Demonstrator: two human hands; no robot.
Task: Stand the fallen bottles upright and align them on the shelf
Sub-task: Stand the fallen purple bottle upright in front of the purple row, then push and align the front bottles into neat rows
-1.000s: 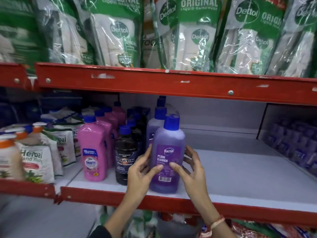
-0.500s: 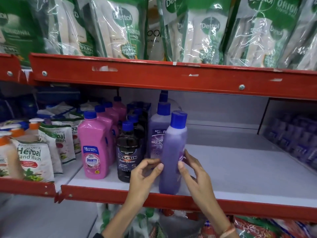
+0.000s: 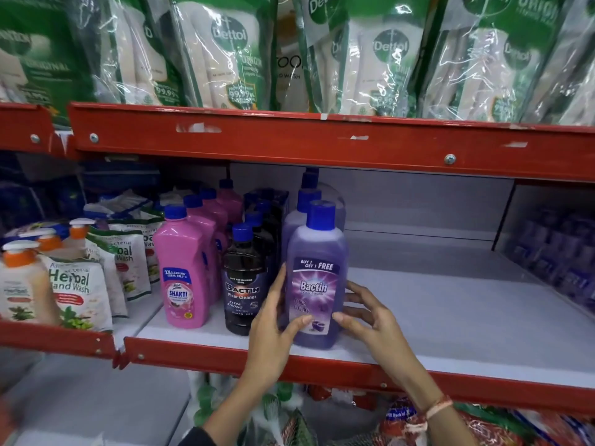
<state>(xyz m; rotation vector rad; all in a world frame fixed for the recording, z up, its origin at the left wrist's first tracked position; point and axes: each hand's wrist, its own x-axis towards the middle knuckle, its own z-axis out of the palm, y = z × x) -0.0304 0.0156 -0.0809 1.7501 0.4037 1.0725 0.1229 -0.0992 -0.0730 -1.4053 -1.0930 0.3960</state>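
A purple Bactin floor-cleaner bottle (image 3: 317, 272) with a blue cap stands upright at the front of the white shelf (image 3: 450, 317), its front label facing me. My left hand (image 3: 273, 320) holds its left side, thumb across the lower label. My right hand (image 3: 370, 313) touches its right side with the fingers spread. Behind it stand more purple bottles (image 3: 301, 217). To its left is a row of dark Bactin bottles (image 3: 244, 281), then a row of pink Shakti bottles (image 3: 183, 268), all upright.
A red upper shelf beam (image 3: 322, 140) hangs just above the bottle caps, with Dettol refill packs (image 3: 225, 53) on it. Herbal hand-wash pouches (image 3: 74, 284) and pump bottles fill the left bay. The red front lip (image 3: 322, 368) edges the shelf. Blurred purple packs (image 3: 553, 252) sit far right.
The purple bottle has been turned between my hands, from its back label, through side-on, to its front label facing me. It stands closer to the dark bottles.
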